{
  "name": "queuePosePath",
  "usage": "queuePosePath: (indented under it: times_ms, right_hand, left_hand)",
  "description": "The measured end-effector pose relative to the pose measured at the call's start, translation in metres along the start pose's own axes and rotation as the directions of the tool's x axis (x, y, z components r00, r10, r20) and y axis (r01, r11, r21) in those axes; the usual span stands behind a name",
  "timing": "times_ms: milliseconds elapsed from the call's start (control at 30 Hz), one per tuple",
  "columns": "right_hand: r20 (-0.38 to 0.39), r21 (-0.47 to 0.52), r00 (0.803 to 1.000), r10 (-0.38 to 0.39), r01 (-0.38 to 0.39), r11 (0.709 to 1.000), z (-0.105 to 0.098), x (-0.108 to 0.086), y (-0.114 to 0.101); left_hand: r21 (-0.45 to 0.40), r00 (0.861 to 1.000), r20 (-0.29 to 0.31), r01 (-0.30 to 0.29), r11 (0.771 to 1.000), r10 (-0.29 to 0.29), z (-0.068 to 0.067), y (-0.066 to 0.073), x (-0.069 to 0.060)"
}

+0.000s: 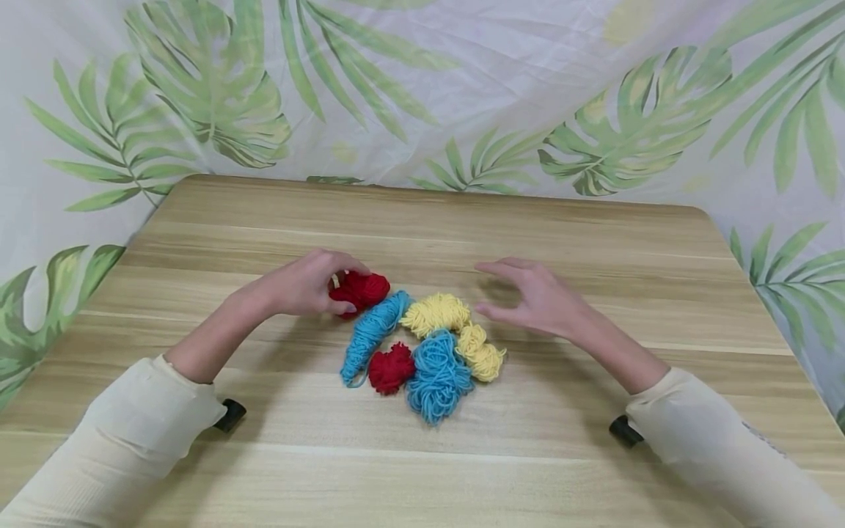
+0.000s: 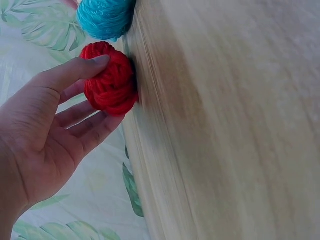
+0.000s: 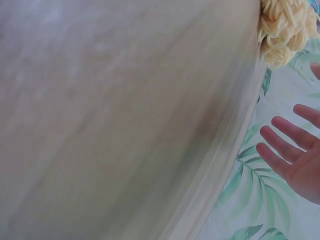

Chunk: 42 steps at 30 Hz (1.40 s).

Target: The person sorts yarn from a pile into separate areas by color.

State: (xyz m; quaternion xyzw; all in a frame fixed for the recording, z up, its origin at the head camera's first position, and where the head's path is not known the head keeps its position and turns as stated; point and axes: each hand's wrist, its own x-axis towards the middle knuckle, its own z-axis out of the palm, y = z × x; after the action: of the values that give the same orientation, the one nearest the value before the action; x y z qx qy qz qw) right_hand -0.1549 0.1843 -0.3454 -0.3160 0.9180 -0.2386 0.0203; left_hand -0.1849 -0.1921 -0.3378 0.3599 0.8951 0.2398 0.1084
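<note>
fingers gripping red yarn, palm wrist-view only

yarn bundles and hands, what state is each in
upper red bundle: held
left hand: gripping upper red bundle
right hand: open, holding nothing
lower red bundle: unheld
left blue bundle: unheld, elongated
right blue bundle: unheld, loosely looped
upper yellow bundle: unheld
lower yellow bundle: unheld

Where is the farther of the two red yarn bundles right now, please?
In the head view, the farther red bundle is left of centre, held by the left hand, beside the far end of the slim blue bundle.
</note>
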Motion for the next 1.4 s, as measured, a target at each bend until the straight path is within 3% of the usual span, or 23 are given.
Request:
queuePosePath:
  times_ms: [400, 900, 1400]
  right_hand:
    - [-0.005, 0.04, 0.998, -0.066, 0.066, 0.997, 0.005, 0.01, -0.006]
    - [-0.01, 0.07, 0.995, -0.095, 0.095, 0.993, 0.007, 0.021, -0.021]
    - [-0.028, 0.104, 0.982, -0.185, 0.187, 0.977, 0.011, 0.031, -0.035]
  left_hand:
    - [-0.004, 0.999, -0.017, 0.04, 0.999, -0.04, -0.002, -0.001, 0.002]
    - [-0.025, 0.997, -0.066, 0.034, 0.999, -0.036, -0.006, -0.012, 0.003]
    - [-0.009, 0.99, -0.116, 0.083, 0.996, -0.084, -0.013, -0.018, -0.003]
